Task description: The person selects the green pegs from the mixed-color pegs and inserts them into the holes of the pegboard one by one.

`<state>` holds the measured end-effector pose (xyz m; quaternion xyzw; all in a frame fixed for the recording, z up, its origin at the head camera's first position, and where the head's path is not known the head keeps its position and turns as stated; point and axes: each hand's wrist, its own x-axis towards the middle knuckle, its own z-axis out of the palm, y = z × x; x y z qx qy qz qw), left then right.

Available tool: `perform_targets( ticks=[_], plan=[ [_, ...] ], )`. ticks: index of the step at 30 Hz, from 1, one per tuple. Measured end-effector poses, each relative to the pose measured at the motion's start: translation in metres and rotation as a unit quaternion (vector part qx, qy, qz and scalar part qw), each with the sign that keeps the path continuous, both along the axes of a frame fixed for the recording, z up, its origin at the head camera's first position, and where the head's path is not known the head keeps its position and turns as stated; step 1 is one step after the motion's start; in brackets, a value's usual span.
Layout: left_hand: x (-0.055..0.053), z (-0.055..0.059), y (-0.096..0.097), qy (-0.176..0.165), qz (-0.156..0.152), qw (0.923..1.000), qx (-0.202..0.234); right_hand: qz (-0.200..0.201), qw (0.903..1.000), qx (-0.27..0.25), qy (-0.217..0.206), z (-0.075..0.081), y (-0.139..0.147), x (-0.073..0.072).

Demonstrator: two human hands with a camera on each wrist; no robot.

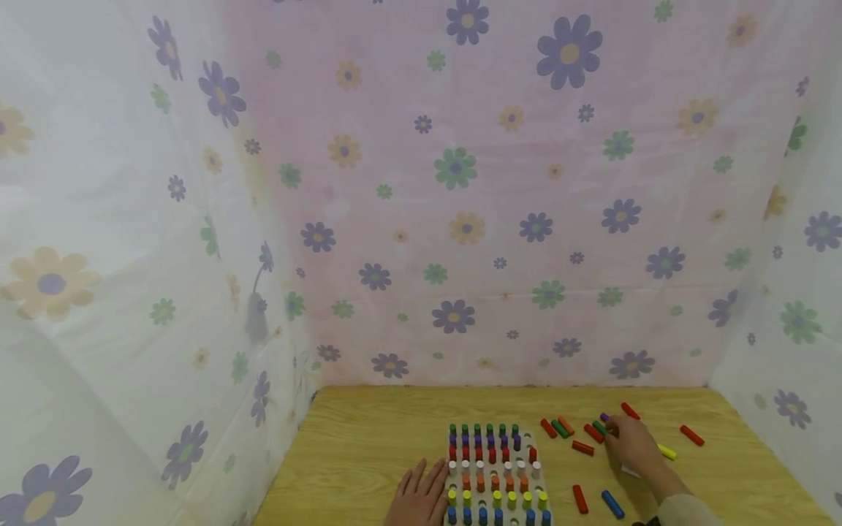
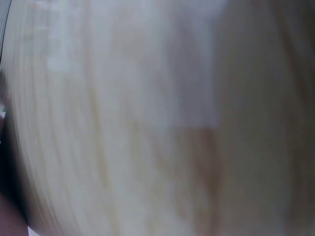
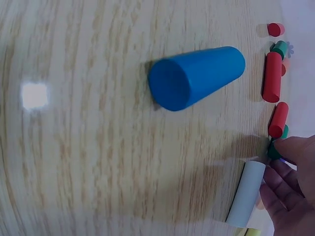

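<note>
A white pegboard (image 1: 528,447) stands on the table with rows of green, purple, red, white, orange, yellow and blue pegs in its holes. My left hand (image 1: 417,497) rests flat at the board's left edge, fingers spread. Right of the board, my right hand (image 1: 634,442) reaches down among loose pegs. Its thumb and fingertips pinch the end of a green peg (image 1: 599,428). Just beyond the fingertips lies a purple peg (image 1: 604,417). In the right wrist view, a white peg (image 3: 247,194) lies by the curled fingers, and a blue peg (image 3: 197,78) lies nearer the camera.
Several red pegs lie scattered on the right, among them one (image 1: 692,435) at the far right and one (image 1: 579,499) close by the board. An orange peg (image 1: 566,425) and a yellow peg (image 1: 667,451) lie loose too. Flowered cloth (image 1: 487,277) encloses the table.
</note>
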<state>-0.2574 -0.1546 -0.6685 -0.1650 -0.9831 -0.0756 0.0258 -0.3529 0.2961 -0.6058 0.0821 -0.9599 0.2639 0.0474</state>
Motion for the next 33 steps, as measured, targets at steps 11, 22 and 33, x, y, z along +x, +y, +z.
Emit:
perform_targets(
  ticks=[11,22,33],
  plan=[
    [0.001,-0.003,0.0,-0.023,-0.004,0.9997,0.001,-0.021,0.999,-0.009,-0.038,-0.004,-0.003,0.007],
    [0.0,0.002,0.001,0.001,-0.002,1.0,-0.007,-0.012,0.9995,-0.007,-0.029,0.003,-0.001,0.004],
    [-0.002,0.001,0.0,-0.003,-0.002,1.0,-0.003,0.013,0.9972,-0.039,0.063,0.026,-0.009,0.013]
  ],
)
